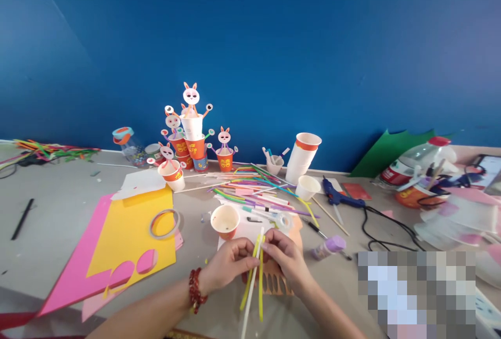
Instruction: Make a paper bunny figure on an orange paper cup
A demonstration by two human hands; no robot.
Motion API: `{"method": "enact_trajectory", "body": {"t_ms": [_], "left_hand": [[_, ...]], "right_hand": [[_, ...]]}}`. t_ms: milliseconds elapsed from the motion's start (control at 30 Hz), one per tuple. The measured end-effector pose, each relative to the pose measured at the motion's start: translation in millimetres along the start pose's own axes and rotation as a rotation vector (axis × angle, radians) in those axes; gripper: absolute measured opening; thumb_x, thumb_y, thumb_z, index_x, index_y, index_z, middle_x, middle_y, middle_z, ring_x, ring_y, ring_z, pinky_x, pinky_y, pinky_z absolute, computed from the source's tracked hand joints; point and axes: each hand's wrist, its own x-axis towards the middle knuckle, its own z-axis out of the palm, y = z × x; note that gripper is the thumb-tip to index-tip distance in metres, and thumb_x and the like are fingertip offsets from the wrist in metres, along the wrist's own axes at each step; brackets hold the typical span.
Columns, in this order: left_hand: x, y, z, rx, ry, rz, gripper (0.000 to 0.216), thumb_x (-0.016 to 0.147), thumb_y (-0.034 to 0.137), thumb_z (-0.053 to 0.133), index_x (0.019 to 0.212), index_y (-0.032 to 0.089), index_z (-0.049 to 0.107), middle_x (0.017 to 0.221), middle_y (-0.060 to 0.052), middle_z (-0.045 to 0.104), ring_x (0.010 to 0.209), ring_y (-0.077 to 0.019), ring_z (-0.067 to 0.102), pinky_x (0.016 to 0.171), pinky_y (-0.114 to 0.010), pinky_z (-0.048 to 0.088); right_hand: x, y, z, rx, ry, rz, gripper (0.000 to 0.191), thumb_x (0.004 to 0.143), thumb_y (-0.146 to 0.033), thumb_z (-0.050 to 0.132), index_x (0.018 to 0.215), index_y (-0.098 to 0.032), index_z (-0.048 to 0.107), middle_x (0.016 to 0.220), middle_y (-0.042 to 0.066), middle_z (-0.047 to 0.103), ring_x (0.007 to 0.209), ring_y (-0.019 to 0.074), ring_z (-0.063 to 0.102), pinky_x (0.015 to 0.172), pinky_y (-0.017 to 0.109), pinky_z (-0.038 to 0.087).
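My left hand point(230, 263) and my right hand point(288, 261) meet low in the middle, their fingertips pinched together. Between them are two yellow pipe cleaners point(261, 300) and a long thin white stick point(246, 315), gathered near their upper ends with the lower ends hanging down. Whether the white piece is also a pipe cleaner is hard to tell. Under my right hand lies a tan comb-like piece with teeth point(277, 282), partly hidden. Just beyond my left hand stands an orange-rimmed paper cup point(225, 220). A purple-capped glue stick point(331, 246) lies right of my right hand.
Yellow card point(135, 234) and a tape roll point(178, 223) lie left. Loose pipe cleaners point(254, 188) spread behind the hands. Rabbit-faced cups point(191, 129) stand stacked at the blue wall. A glue gun point(340, 198) with a black cord, cup stack point(303, 159) and bottle point(417, 159) are right.
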Motion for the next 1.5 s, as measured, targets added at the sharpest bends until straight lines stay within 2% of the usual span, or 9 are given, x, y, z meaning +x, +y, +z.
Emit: {"method": "enact_trajectory", "body": {"t_ms": [233, 600, 933, 1067, 1167, 1233, 1300, 1400, 1500], "left_hand": [[-3, -7, 5, 0.016, -0.041, -0.057, 0.034, 0.08, 0.045, 0.07, 0.08, 0.017, 0.051, 0.067, -0.002, 0.069, 0.056, -0.0152, 0.068, 0.051, -0.022, 0.047], [-12, -4, 6, -0.027, -0.132, -0.127, 0.031, 0.08, 0.044, 0.07, 0.082, 0.015, 0.057, 0.073, -0.005, 0.073, 0.058, -0.0159, 0.069, 0.054, -0.023, 0.05], [-13, -4, 5, 0.131, -0.165, -0.136, 0.038, 0.077, 0.052, 0.068, 0.081, 0.015, 0.059, 0.068, -0.004, 0.07, 0.048, -0.014, 0.063, 0.047, -0.022, 0.047], [-20, 4, -6, 0.655, -0.029, 0.14, 0.027, 0.087, 0.044, 0.061, 0.084, 0.018, 0.066, 0.066, -0.003, 0.068, 0.055, -0.0138, 0.061, 0.051, -0.021, 0.045], [-32, 10, -24, 0.891, 0.06, 0.404, 0.026, 0.088, 0.038, 0.061, 0.109, 0.022, 0.065, 0.074, -0.003, 0.07, 0.053, -0.0131, 0.059, 0.056, -0.023, 0.048], [-37, 17, -38, 0.98, 0.27, 0.697, 0.035, 0.085, 0.038, 0.062, 0.118, 0.025, 0.059, 0.081, -0.004, 0.07, 0.062, -0.0175, 0.062, 0.069, -0.031, 0.053], [-37, 26, -49, 1.012, 0.529, 0.952, 0.036, 0.086, 0.037, 0.057, 0.121, 0.026, 0.057, 0.096, -0.008, 0.068, 0.086, -0.0258, 0.066, 0.082, -0.04, 0.053], [-24, 37, -57, 1.227, 0.688, 0.724, 0.076, 0.08, 0.041, 0.069, 0.144, 0.021, 0.035, 0.141, -0.018, 0.049, 0.129, -0.0366, 0.049, 0.105, -0.052, 0.041], [-12, 37, -59, 1.256, 0.54, 0.463, 0.093, 0.083, 0.048, 0.066, 0.154, 0.021, 0.013, 0.145, -0.017, 0.048, 0.129, -0.0337, 0.052, 0.101, -0.046, 0.048]], "right_hand": [[-8, 13, 4, -0.06, 0.016, -0.021, 0.037, 0.082, -0.051, 0.069, 0.075, -0.019, 0.053, 0.064, -0.004, 0.05, 0.058, 0.0115, 0.046, 0.056, 0.024, 0.036], [-13, 7, 2, -0.051, 0.117, -0.051, 0.037, 0.083, -0.05, 0.069, 0.071, -0.019, 0.052, 0.062, -0.004, 0.045, 0.056, 0.0109, 0.042, 0.052, 0.023, 0.036], [-14, 4, -5, 0.059, 0.329, -0.11, 0.033, 0.083, -0.046, 0.071, 0.072, -0.02, 0.053, 0.064, -0.004, 0.046, 0.057, 0.0115, 0.043, 0.053, 0.023, 0.038], [-12, 10, -10, 0.139, 0.429, -0.123, 0.029, 0.082, -0.047, 0.072, 0.081, -0.021, 0.059, 0.068, -0.002, 0.05, 0.059, 0.0131, 0.046, 0.055, 0.024, 0.041], [-11, 9, -11, 0.188, 0.498, -0.118, 0.029, 0.079, -0.047, 0.074, 0.082, -0.021, 0.062, 0.065, -0.003, 0.05, 0.054, 0.0118, 0.043, 0.049, 0.024, 0.038], [-11, 7, -10, 0.218, 0.516, -0.095, 0.028, 0.078, -0.046, 0.075, 0.083, -0.021, 0.063, 0.064, -0.003, 0.051, 0.053, 0.0109, 0.042, 0.048, 0.023, 0.037], [-9, 7, -10, 0.24, 0.501, -0.062, 0.027, 0.079, -0.045, 0.075, 0.086, -0.022, 0.065, 0.068, -0.003, 0.054, 0.054, 0.0112, 0.044, 0.049, 0.023, 0.039], [-7, 11, -11, 0.237, 0.456, -0.027, 0.028, 0.08, -0.045, 0.074, 0.091, -0.021, 0.065, 0.076, 0.0, 0.059, 0.059, 0.0135, 0.05, 0.054, 0.025, 0.043], [-6, 14, -12, 0.203, 0.394, -0.017, 0.028, 0.081, -0.046, 0.073, 0.088, -0.021, 0.063, 0.076, 0.0, 0.058, 0.062, 0.0143, 0.052, 0.058, 0.026, 0.045]]}}
